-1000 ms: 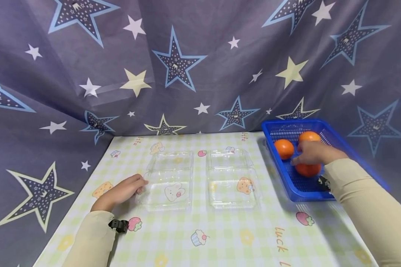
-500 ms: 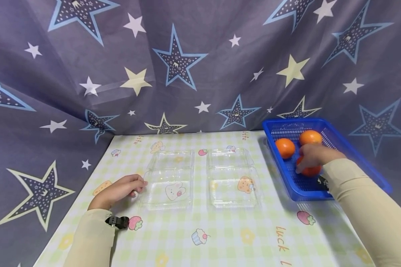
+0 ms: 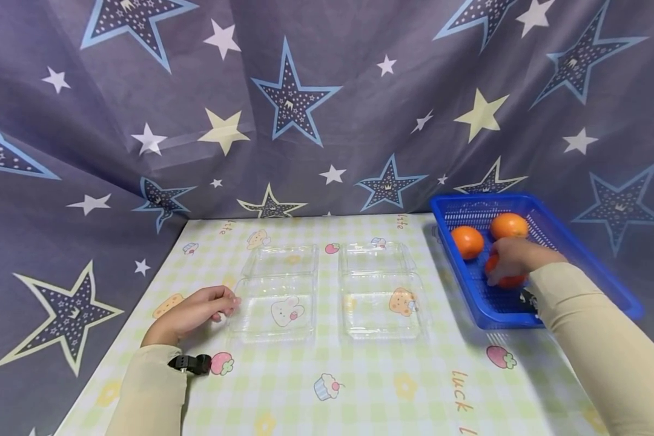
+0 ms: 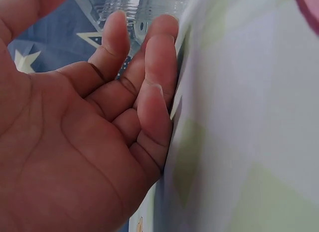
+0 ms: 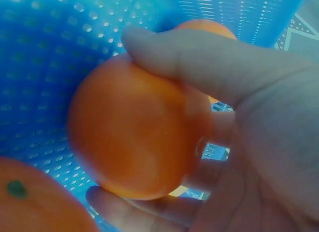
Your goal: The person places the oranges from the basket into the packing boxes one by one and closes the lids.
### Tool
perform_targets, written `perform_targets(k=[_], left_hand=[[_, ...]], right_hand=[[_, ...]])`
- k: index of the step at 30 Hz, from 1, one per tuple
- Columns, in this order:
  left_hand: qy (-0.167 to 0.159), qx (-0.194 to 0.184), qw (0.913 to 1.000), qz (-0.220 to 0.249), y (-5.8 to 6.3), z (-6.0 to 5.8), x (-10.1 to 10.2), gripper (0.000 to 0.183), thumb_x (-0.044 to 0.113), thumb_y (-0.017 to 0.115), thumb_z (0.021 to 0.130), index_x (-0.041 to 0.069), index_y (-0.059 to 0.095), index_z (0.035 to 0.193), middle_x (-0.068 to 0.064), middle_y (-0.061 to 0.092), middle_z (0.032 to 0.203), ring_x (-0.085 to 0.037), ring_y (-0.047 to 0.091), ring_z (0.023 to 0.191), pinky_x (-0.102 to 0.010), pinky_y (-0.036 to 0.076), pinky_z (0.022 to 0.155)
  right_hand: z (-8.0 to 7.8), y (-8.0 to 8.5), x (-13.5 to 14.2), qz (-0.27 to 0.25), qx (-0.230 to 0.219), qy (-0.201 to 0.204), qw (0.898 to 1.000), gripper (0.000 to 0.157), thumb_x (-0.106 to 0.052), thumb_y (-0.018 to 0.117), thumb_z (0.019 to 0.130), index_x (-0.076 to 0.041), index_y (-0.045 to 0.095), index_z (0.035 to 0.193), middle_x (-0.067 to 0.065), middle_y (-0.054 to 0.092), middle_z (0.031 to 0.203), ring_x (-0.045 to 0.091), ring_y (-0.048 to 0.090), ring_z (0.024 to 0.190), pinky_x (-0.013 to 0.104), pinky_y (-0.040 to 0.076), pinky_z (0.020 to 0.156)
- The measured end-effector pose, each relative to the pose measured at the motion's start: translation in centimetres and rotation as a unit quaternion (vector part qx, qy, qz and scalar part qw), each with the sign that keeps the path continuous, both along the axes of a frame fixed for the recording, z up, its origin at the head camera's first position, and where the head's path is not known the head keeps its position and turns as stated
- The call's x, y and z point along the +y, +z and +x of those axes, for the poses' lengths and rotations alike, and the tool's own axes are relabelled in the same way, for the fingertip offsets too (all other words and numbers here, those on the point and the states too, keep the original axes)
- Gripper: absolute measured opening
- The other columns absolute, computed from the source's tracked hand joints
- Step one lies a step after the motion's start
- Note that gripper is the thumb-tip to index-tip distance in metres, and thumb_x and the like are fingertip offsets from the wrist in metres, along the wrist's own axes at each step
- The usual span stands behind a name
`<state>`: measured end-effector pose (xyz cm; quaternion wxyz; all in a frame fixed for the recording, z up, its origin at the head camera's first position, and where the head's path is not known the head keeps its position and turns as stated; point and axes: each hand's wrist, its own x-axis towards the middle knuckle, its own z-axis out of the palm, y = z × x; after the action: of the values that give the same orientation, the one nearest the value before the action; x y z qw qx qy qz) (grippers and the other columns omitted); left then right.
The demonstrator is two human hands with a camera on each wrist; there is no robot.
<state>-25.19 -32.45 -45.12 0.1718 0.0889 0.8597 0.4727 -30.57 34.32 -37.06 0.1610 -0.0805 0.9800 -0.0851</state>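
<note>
My right hand [image 3: 515, 257] is inside the blue basket [image 3: 482, 320], gripping an orange [image 5: 134, 127] with the thumb on one side and fingers curled round the other. In the head view the hand covers part of this fruit. Two more oranges lie beside it, one to the left [image 3: 467, 243] and one behind [image 3: 508, 226]. My left hand [image 3: 201, 309] rests on its edge on the tablecloth, fingers loosely bent and holding nothing. Its fingertips are by the left edge of an open clear plastic box [image 3: 275, 303]; whether they touch it I cannot tell.
A second open clear plastic box [image 3: 381, 309] stands to the right of the first, between it and the basket. A checked cloth [image 3: 272, 381] covers the table. Behind hangs a dark star-patterned curtain [image 3: 316, 72].
My right hand has shifted slightly right and settled lower round the front orange. My left hand has drawn back a little from the left box's edge.
</note>
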Motion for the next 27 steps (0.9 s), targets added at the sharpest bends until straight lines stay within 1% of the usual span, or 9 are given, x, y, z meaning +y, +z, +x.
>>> perform_targets(k=[2, 6, 9, 11, 15, 18, 22, 25, 27], left_hand=[[-0.008, 0.004, 1.0000, 0.002, 0.0, 0.1, 0.0, 0.036, 0.031, 0.062, 0.103, -0.004, 0.060, 0.106, -0.008, 0.058, 0.089, -0.023, 0.056, 0.084, -0.032, 0.046, 0.077], [-0.013, 0.007, 0.9999, 0.005, -0.1, 0.1, 0.1, 0.033, 0.030, 0.062, 0.103, -0.003, 0.059, 0.105, -0.008, 0.055, 0.082, -0.026, 0.055, 0.078, -0.033, 0.043, 0.074], [-0.004, 0.008, 0.9999, 0.012, -0.1, 0.2, 0.1, 0.033, 0.030, 0.063, 0.103, -0.003, 0.059, 0.105, -0.009, 0.056, 0.083, -0.027, 0.055, 0.078, -0.033, 0.044, 0.074], [0.005, 0.010, 0.9998, 0.015, -0.1, 0.4, 0.1, 0.034, 0.031, 0.064, 0.102, -0.003, 0.060, 0.104, -0.010, 0.058, 0.083, -0.027, 0.056, 0.078, -0.033, 0.045, 0.074], [0.019, 0.015, 0.9996, 0.016, 0.0, 0.8, 0.3, 0.035, 0.033, 0.066, 0.101, -0.001, 0.060, 0.104, -0.009, 0.058, 0.082, -0.029, 0.056, 0.077, -0.034, 0.045, 0.072], [0.020, 0.021, 0.9995, 0.013, -0.1, 0.9, 0.5, 0.032, 0.032, 0.067, 0.100, 0.001, 0.061, 0.103, -0.007, 0.056, 0.080, -0.030, 0.056, 0.076, -0.034, 0.043, 0.070], [0.022, 0.028, 0.9993, 0.011, -0.2, 1.0, 0.5, 0.028, 0.029, 0.068, 0.100, 0.002, 0.061, 0.103, -0.009, 0.057, 0.079, -0.031, 0.056, 0.075, -0.034, 0.043, 0.068], [0.022, 0.029, 0.9993, 0.010, -0.2, 1.0, 0.4, 0.027, 0.028, 0.068, 0.100, 0.002, 0.061, 0.104, -0.013, 0.059, 0.081, -0.031, 0.056, 0.075, -0.034, 0.042, 0.067], [0.023, 0.032, 0.9992, 0.009, -0.1, 1.1, 0.2, 0.024, 0.025, 0.067, 0.099, 0.002, 0.062, 0.104, -0.016, 0.060, 0.082, -0.032, 0.056, 0.075, -0.034, 0.043, 0.066]], right_hand=[[0.0, 0.0, 0.1, -0.007, 0.004, -0.007, 1.000, 0.071, -0.034, 0.092, 0.072, 0.009, 0.063, 0.120, 0.021, 0.067, 0.102, 0.037, 0.061, 0.092, 0.055, 0.051, 0.091], [0.0, 0.1, 0.4, -0.024, 0.014, -0.017, 0.999, 0.072, -0.036, 0.092, 0.072, 0.008, 0.062, 0.120, 0.022, 0.065, 0.104, 0.038, 0.060, 0.092, 0.053, 0.052, 0.088], [0.1, 0.2, 0.5, -0.041, 0.022, -0.010, 0.999, 0.070, -0.037, 0.092, 0.073, 0.007, 0.063, 0.118, 0.022, 0.065, 0.103, 0.038, 0.060, 0.091, 0.051, 0.052, 0.085], [0.3, 0.2, 0.6, -0.060, 0.014, -0.011, 0.998, 0.069, -0.037, 0.090, 0.076, 0.007, 0.062, 0.121, 0.022, 0.065, 0.105, 0.037, 0.060, 0.093, 0.050, 0.053, 0.083], [0.7, 0.2, 0.9, -0.090, 0.000, -0.009, 0.996, 0.066, -0.036, 0.087, 0.080, 0.005, 0.061, 0.126, 0.020, 0.065, 0.108, 0.033, 0.061, 0.092, 0.043, 0.054, 0.076], [0.9, 0.3, 1.2, -0.096, 0.002, -0.009, 0.995, 0.070, -0.038, 0.086, 0.081, 0.005, 0.060, 0.130, 0.020, 0.066, 0.110, 0.032, 0.062, 0.092, 0.041, 0.054, 0.073], [1.2, 0.9, 1.3, -0.100, 0.020, -0.011, 0.995, 0.075, -0.046, 0.085, 0.081, 0.002, 0.060, 0.134, 0.019, 0.067, 0.113, 0.033, 0.062, 0.097, 0.044, 0.052, 0.080], [1.6, 1.3, 1.2, -0.113, 0.032, -0.016, 0.993, 0.075, -0.049, 0.084, 0.083, 0.000, 0.059, 0.135, 0.018, 0.067, 0.115, 0.034, 0.061, 0.101, 0.046, 0.050, 0.085], [1.9, 1.5, 1.1, -0.127, 0.033, -0.021, 0.991, 0.076, -0.049, 0.083, 0.084, 0.000, 0.058, 0.136, 0.019, 0.066, 0.116, 0.034, 0.061, 0.102, 0.046, 0.050, 0.084]])
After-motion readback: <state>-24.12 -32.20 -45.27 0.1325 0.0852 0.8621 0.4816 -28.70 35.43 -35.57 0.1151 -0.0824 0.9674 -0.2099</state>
